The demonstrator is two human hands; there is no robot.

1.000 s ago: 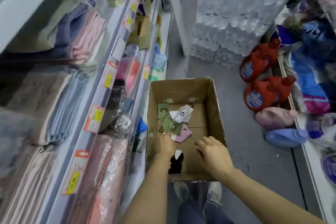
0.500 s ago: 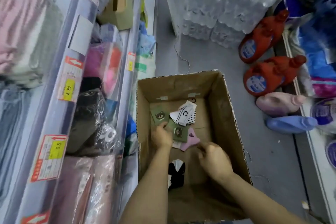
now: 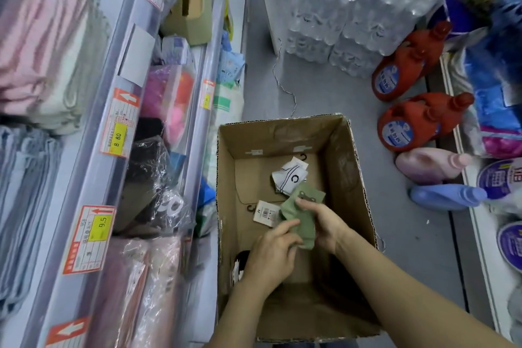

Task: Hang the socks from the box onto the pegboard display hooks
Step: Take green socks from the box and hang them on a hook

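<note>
While both hands reach down into the open cardboard box (image 3: 350,178) on the floor, they hold one pair of green socks (image 3: 303,213) between them, lifted above the box bottom. Left hand (image 3: 272,256): its grip is pressed together, fingertips pinching the near left edge of the green socks. Right hand (image 3: 324,223): its grip is closed around the right side of the same pair, thumb lying across the fabric. A white barcode tag (image 3: 265,213) with a dark hook hangs just to the left of the grip, apparently attached to the green pair. Beyond the grip, farther into the box, lie white socks (image 3: 289,179) marked with a black letter C. Nearer than the grip, partly hidden under the left wrist, a black pair (image 3: 240,263) rests against the left wall. Left of the box stand shelves (image 3: 93,167) with price labels; right of it, red detergent bottles (image 3: 418,127) lie on the floor.
</note>
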